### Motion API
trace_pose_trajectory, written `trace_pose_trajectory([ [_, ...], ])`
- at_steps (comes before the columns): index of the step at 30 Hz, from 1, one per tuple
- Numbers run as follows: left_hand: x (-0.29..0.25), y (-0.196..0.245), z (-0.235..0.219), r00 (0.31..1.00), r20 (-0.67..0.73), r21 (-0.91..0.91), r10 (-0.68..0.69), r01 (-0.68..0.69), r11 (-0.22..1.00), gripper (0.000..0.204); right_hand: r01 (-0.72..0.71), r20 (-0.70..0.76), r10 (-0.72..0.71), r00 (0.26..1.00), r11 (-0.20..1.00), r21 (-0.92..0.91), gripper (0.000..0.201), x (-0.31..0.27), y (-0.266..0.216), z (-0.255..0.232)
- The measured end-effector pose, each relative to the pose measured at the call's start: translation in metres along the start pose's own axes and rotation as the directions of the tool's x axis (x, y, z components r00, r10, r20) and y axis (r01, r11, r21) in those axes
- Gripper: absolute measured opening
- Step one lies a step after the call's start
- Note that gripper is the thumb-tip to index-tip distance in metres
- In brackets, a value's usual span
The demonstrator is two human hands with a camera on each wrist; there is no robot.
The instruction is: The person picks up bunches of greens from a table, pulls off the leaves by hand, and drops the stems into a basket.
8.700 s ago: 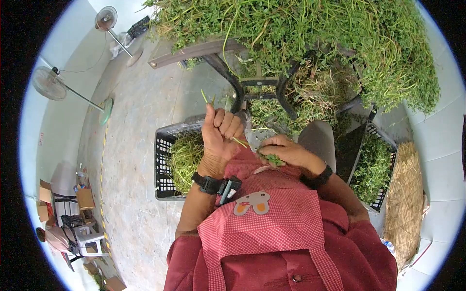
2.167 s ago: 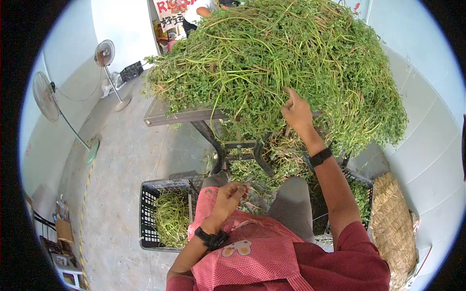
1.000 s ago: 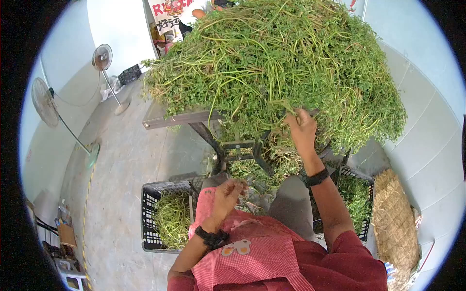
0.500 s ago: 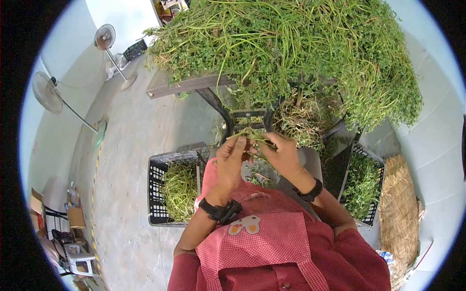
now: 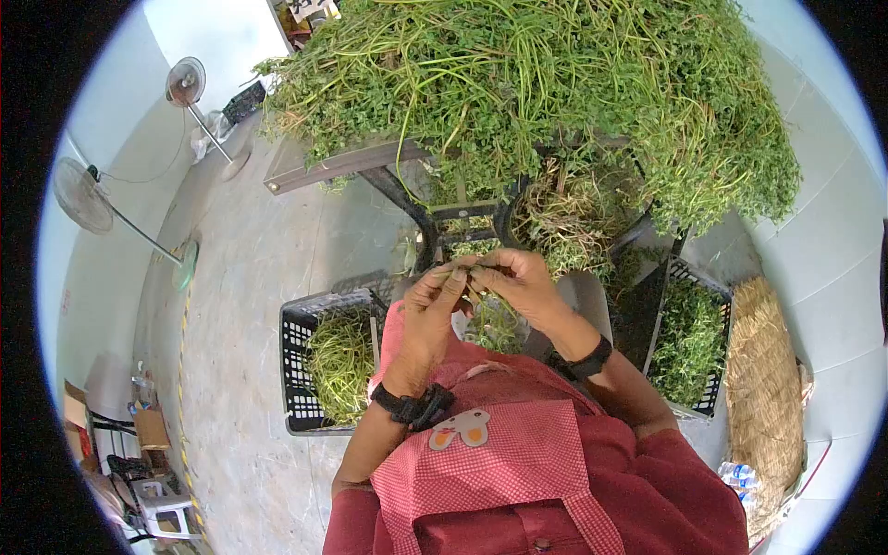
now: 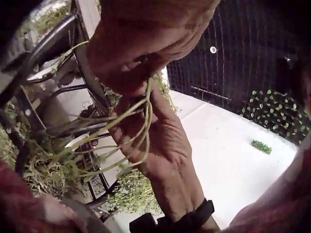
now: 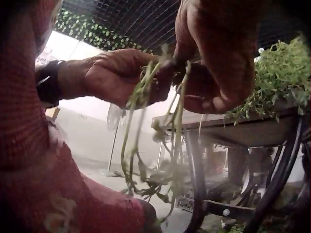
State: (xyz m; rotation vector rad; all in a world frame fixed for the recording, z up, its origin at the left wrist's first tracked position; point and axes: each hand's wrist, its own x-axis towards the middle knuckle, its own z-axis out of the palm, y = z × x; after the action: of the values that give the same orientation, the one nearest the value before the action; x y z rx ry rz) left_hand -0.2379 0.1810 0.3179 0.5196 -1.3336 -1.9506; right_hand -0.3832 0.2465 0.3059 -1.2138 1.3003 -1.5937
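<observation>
Both hands meet above the lap in the head view. The left hand [image 5: 430,314] pinches thin green stems between thumb and fingers. Touching it, the right hand [image 5: 529,291] pinches the same small bunch. In the right wrist view the stems [image 7: 179,116] hang in loops below the fingertips, with small leaves at their lower ends. The left wrist view shows the stems [image 6: 146,121] passing in front of the right hand [image 6: 165,141]. A large heap of leafy greens [image 5: 555,83] covers the table beyond the hands.
Black crates stand on the floor: one at left with stems [image 5: 340,370], one at right with leafy greens [image 5: 689,342]. A dry pile [image 5: 573,222] lies under the table [image 5: 342,165]. Two fans stand at left, and a straw roll [image 5: 763,388] at right.
The right hand has come back from the heap with stems and now meets the left hand above the lap. Since half a second ago, the fingertips have drawn closer together.
</observation>
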Motion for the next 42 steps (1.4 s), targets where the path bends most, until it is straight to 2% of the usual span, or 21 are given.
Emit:
trace_pose_trajectory([
  [2, -0.001, 0.001, -0.005, 1.000, -0.004, 0.071, 0.030, -0.030, 0.997, 0.024, -0.015, 0.009, 0.016, 1.000, 0.998, -0.054, 0.019, 0.001, 0.000, -0.003],
  [4, 0.004, 0.008, -0.014, 0.993, -0.053, 0.094, 0.107, -0.102, 0.990, 0.024, -0.020, 0.059, 0.050, 0.997, 0.902, -0.431, 0.017, -0.002, 0.000, -0.009],
  [5, 0.006, 0.010, -0.021, 0.993, -0.054, 0.096, 0.104, -0.099, 0.990, 0.024, -0.022, 0.058, 0.052, 0.997, 0.903, -0.428, 0.017, -0.004, 0.002, -0.013],
  [7, 0.011, 0.014, -0.038, 0.993, -0.095, -0.197, 0.071, -0.089, 0.976, 0.024, -0.067, 0.094, 0.151, 0.984, 0.807, -0.587, 0.021, -0.007, 0.006, -0.022],
  [8, 0.012, 0.013, -0.043, 0.992, -0.112, -0.254, 0.054, -0.081, 0.964, 0.024, -0.068, 0.097, 0.153, 0.984, 0.808, -0.586, 0.021, -0.009, 0.006, -0.026],
  [10, 0.010, 0.012, -0.042, 0.993, -0.111, -0.294, 0.035, -0.067, 0.953, 0.024, -0.047, 0.273, 0.095, 0.957, 0.983, -0.179, 0.026, -0.015, 0.002, -0.029],
  [12, 0.008, 0.012, -0.042, 0.994, -0.104, -0.334, 0.021, -0.055, 0.941, 0.024, -0.081, 0.227, 0.082, 0.970, 0.997, -0.015, 0.033, -0.017, -0.005, -0.022],
  [13, 0.008, 0.011, -0.042, 0.996, -0.091, -0.353, 0.001, -0.033, 0.935, 0.024, -0.100, 0.178, 0.073, 0.981, 0.984, 0.145, 0.041, -0.017, -0.007, -0.020],
  [17, 0.010, 0.008, -0.040, 0.993, -0.117, -0.345, -0.015, -0.027, 0.938, 0.024, -0.098, 0.193, 0.048, 0.980, 0.961, 0.257, 0.040, -0.016, -0.005, -0.028],
  [19, 0.008, 0.010, -0.037, 0.993, -0.118, -0.359, -0.020, -0.024, 0.933, 0.024, -0.196, 0.280, 0.041, 0.959, 0.808, 0.555, 0.040, -0.014, -0.001, -0.033],
  [20, 0.008, 0.011, -0.036, 0.992, -0.120, -0.374, -0.024, -0.023, 0.927, 0.024, -0.198, 0.281, 0.042, 0.959, 0.808, 0.555, 0.040, -0.014, 0.000, -0.034],
  [22, 0.008, 0.008, -0.037, 0.992, -0.124, -0.349, -0.020, -0.025, 0.937, 0.024, -0.125, 0.206, 0.071, 0.976, 0.956, 0.265, 0.041, -0.015, -0.008, -0.029],
  [25, 0.008, 0.005, -0.035, 0.994, -0.107, -0.327, -0.016, -0.020, 0.945, 0.024, -0.168, 0.216, 0.137, 0.967, 0.977, 0.133, 0.037, -0.017, -0.016, -0.008],
  [27, 0.009, 0.005, -0.032, 0.996, -0.090, -0.331, -0.012, -0.018, 0.944, 0.024, -0.078, 0.172, 0.044, 0.984, 0.977, 0.197, 0.028, -0.017, -0.009, 0.006],
  [29, 0.008, 0.004, -0.031, 0.999, -0.052, -0.349, -0.009, -0.010, 0.937, 0.021, -0.221, 0.247, 0.230, 0.941, 0.973, -0.065, 0.022, -0.013, 0.003, 0.008],
  [30, 0.008, 0.005, -0.029, 0.998, -0.055, -0.347, -0.011, -0.009, 0.938, 0.021, -0.114, 0.219, 0.094, 0.971, 0.990, 0.081, 0.023, -0.013, 0.005, 0.017],
  [31, 0.007, 0.005, -0.025, 0.994, -0.111, -0.331, -0.024, -0.014, 0.943, 0.022, -0.116, 0.220, 0.096, 0.971, 0.990, 0.084, 0.023, -0.014, 0.003, 0.017],
  [34, 0.003, -0.004, -0.016, 0.989, -0.132, -0.266, -0.070, 0.033, 0.963, 0.023, -0.295, 0.180, 0.307, 0.935, 0.951, -0.087, 0.023, -0.013, 0.004, 0.013],
  [36, -0.005, -0.007, -0.003, 0.981, -0.121, -0.141, -0.152, 0.135, 0.981, 0.027, -0.132, 0.202, 0.141, 0.969, 0.990, -0.058, 0.025, -0.009, 0.023, 0.016],
  [39, -0.006, -0.003, -0.011, 0.956, -0.005, -0.086, -0.294, 0.293, 0.952, 0.025, -0.038, 0.243, 0.077, 0.967, 0.986, -0.160, 0.027, -0.011, 0.020, 0.014],
  [42, 0.000, -0.008, -0.023, 0.966, 0.078, -0.323, -0.248, 0.260, 0.910, 0.029, -0.220, 0.193, 0.218, 0.957, 0.975, -0.009, 0.027, -0.020, 0.015, 0.011],
])
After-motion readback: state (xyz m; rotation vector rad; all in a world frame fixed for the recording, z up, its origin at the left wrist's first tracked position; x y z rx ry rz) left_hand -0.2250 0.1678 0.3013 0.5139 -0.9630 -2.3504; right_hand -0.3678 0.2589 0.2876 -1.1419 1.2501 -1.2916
